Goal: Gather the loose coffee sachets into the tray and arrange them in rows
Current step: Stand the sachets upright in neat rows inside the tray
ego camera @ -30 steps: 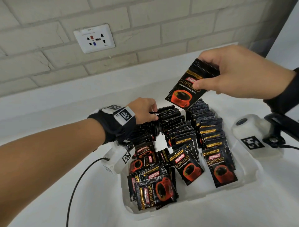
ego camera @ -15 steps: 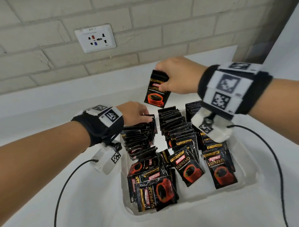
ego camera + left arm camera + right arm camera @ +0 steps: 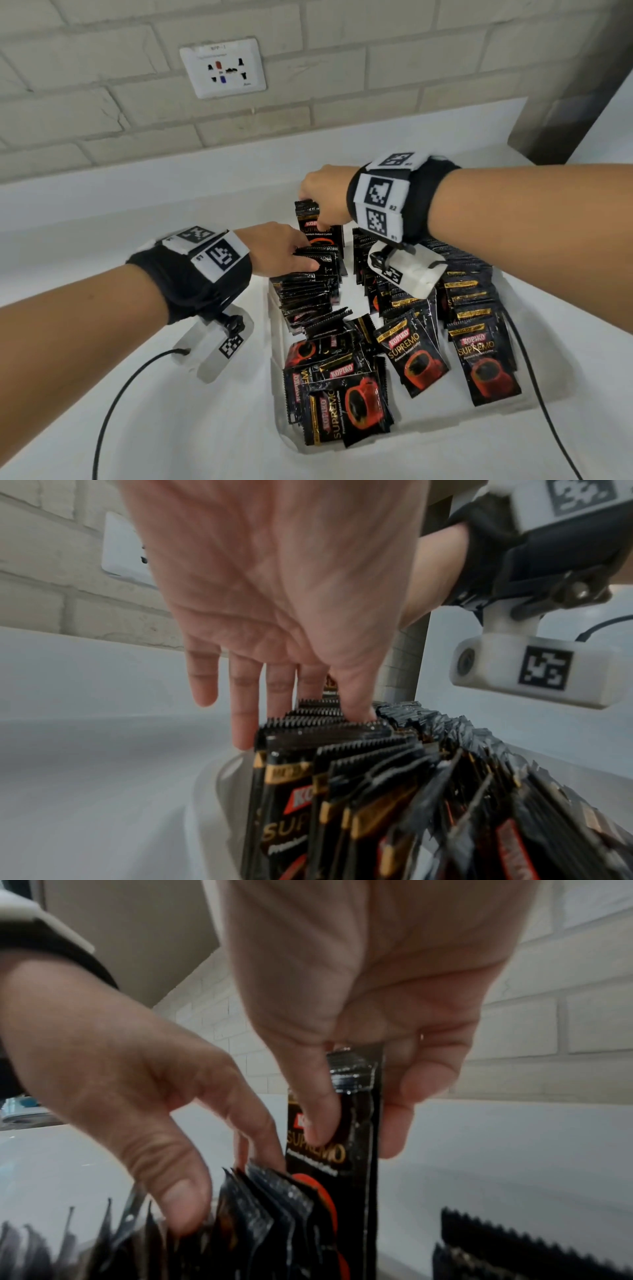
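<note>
I see the white tabletop [image 3: 178, 428] filling the lower frame, and on it, right of centre, the white tray [image 3: 342, 452] with three rows of black coffee sachets standing on edge toward the upper part and a loose heap [image 3: 339, 394] lying flat at the lower left of the tray. My left hand [image 3: 274, 248] lies with fingers stretched over the top of the left row [image 3: 308, 291], thumb tip pressed on the serrated edges, parting a gap at its far end. My right hand [image 3: 322, 192] pinches one sachet [image 3: 320, 228] by its top between thumb and forefinger, upright, its lower edge just entering that gap.

The risks, as I judge them: if my left hand eases off, the leaning left row may fan forward onto the heap and undo the order. If I let go before the sachet seats, it may tip against the far wall or slide flat under its neighbours. Smaller: its corner could catch a serrated edge and drag a neighbour up. The cable [image 3: 534, 394] draped across the tray's right side might nudge the right row [image 3: 479, 325].
</note>
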